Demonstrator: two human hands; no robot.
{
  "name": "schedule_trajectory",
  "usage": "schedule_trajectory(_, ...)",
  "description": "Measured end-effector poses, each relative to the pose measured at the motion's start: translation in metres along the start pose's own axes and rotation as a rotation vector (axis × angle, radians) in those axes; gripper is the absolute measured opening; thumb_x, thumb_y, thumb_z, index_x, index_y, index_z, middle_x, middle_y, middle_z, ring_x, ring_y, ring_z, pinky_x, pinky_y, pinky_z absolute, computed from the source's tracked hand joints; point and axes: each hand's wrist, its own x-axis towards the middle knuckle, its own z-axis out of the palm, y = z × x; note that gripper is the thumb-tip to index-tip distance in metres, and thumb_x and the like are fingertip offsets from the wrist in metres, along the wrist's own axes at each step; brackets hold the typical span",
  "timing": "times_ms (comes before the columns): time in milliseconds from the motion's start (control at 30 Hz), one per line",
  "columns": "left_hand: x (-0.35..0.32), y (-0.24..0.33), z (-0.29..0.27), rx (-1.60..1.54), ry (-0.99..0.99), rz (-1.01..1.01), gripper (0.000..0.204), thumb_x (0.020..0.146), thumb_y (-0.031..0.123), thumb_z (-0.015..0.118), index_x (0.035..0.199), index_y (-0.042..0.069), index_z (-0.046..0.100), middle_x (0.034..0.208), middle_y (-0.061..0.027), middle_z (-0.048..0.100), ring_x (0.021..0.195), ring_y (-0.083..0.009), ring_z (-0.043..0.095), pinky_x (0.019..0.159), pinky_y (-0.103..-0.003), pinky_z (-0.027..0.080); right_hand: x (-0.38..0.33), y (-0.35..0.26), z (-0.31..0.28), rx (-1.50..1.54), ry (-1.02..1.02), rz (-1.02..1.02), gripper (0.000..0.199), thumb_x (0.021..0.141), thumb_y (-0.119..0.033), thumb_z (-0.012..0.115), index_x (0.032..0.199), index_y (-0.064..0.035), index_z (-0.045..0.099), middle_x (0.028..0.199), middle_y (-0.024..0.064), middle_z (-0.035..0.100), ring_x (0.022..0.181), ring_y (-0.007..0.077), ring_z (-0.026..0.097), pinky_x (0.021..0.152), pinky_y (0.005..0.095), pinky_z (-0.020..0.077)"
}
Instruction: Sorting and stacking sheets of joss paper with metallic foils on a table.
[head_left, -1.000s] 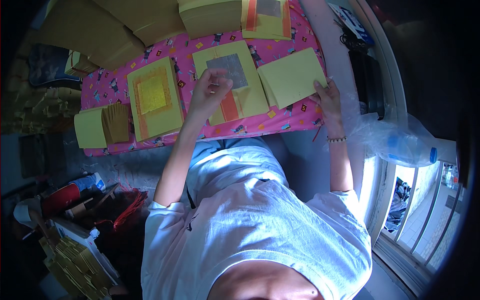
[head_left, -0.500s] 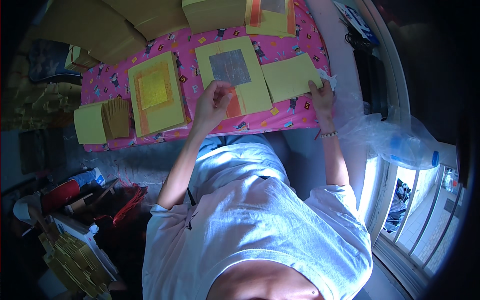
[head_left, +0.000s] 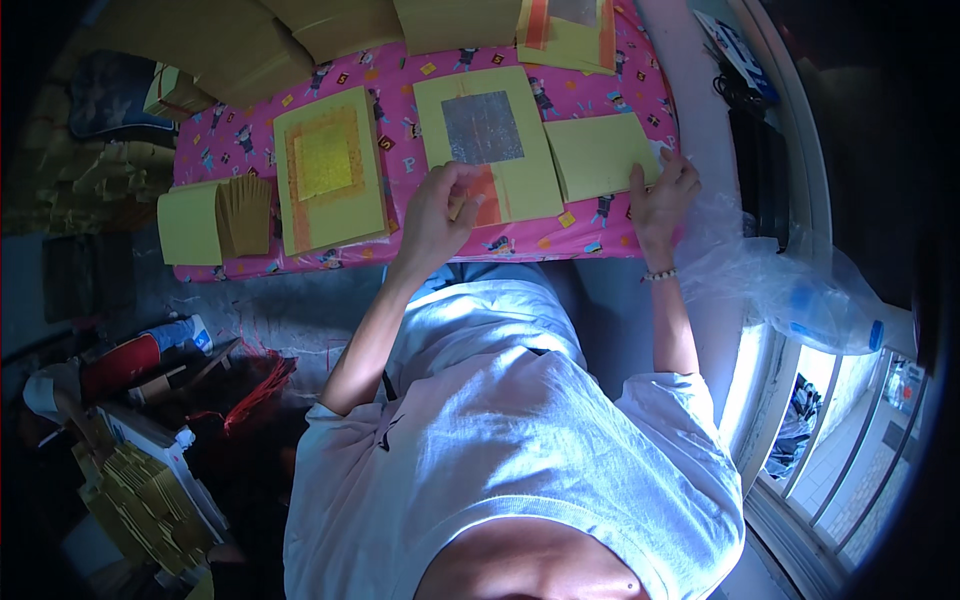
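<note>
A yellow joss paper stack (head_left: 530,185) with a silver-grey square and an orange band lies on the pink table cover. My left hand (head_left: 437,212) is over its near left part, fingers bent and thumb apart from them, with nothing visible between. Overlapping or touching its right side is a plain yellow paper stack (head_left: 597,160). At that one's right end is my right hand (head_left: 662,205), fingers spread, the thumb by the paper's edge; some fingertips are near crumpled clear plastic. Left of my left hand lies another joss paper stack (head_left: 365,210) with a gold square and orange border.
A fanned yellow paper bundle (head_left: 192,225) sits at the table's left end. Brown paper stacks (head_left: 340,25) line the far side, beside another silver-square stack (head_left: 560,55). On the right are a plastic bag (head_left: 720,260), a clear bottle (head_left: 825,315) and a barred opening. Red strings (head_left: 262,395) lie low left.
My right hand's fingers have spread and come away from the plain yellow paper's right edge. My left hand stays over the silver-square stack, with its thumb slightly farther out. The whole view has shifted slightly.
</note>
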Motion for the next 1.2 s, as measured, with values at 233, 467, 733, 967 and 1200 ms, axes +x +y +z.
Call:
schedule_trajectory(233, -0.017, 0.005, -0.009, 0.451, -0.073, 0.161, 0.042, 0.067, 0.006, 0.076, 0.103, 0.006, 0.055, 0.099, -0.0115, 0.051, 0.096, -0.0304, 0.05, 0.082, -0.04, 0.045, 0.011, -0.051, -0.026, 0.616, -0.326, -0.226, 0.025, 0.074, -0.009, 0.07, 0.098, -0.0067, 0.061, 0.099, 0.0091, 0.056, 0.099, 0.0282, 0.052, 0.084, 0.0399, 0.0417)
schedule_trajectory(467, -0.016, -0.002, -0.009, 0.516, -0.102, 0.162, 0.04, 0.066, 0.008, 0.078, 0.099, 0.007, 0.057, 0.1, -0.0109, 0.051, 0.096, -0.03, 0.05, 0.081, -0.04, 0.045, -0.001, -0.09, -0.025, 0.538, -0.553, -0.526, 0.035, 0.065, -0.013, 0.076, 0.096, -0.0057, 0.063, 0.094, 0.0078, 0.059, 0.091, 0.0273, 0.055, 0.079, 0.0386, 0.0457)
schedule_trajectory(733, -0.012, -0.002, -0.018, 0.364, -0.125, 0.089, 0.022, 0.068, 0.01, 0.076, 0.086, 0.006, 0.064, 0.094, -0.0081, 0.058, 0.093, -0.028, 0.054, 0.078, -0.038, 0.048, 0.005, -0.087, -0.013, 0.606, -0.639, -0.569, 0.019, 0.068, -0.013, 0.074, 0.085, -0.0054, 0.067, 0.088, 0.0064, 0.061, 0.084, 0.0239, 0.058, 0.074, 0.0349, 0.0487)
schedule_trajectory(967, -0.009, -0.012, -0.02, 0.155, -0.109, -0.008, 0.014, 0.071, 0.012, 0.075, 0.078, 0.002, 0.068, 0.081, -0.0091, 0.061, 0.078, -0.0248, 0.059, 0.069, -0.035, 0.048, 0.013, -0.088, -0.014, 0.655, -0.68, -0.532, 0.011, 0.074, -0.013, 0.07, 0.082, -0.0052, 0.069, 0.085, 0.0071, 0.062, 0.082, 0.0237, 0.061, 0.071, 0.0343, 0.05)
schedule_trajectory(1200, -0.007, -0.013, -0.019, 0.108, -0.105, -0.046, 0.014, 0.073, 0.013, 0.075, 0.077, 0.001, 0.068, 0.076, -0.0083, 0.059, 0.062, -0.0169, 0.059, 0.058, -0.029, 0.048, 0.014, -0.089, -0.013, 0.64, -0.702, -0.514, 0.009, 0.076, -0.013, 0.069, 0.082, -0.0069, 0.069, 0.084, 0.005, 0.062, 0.08, 0.0226, 0.06, 0.071, 0.0335, 0.0497)
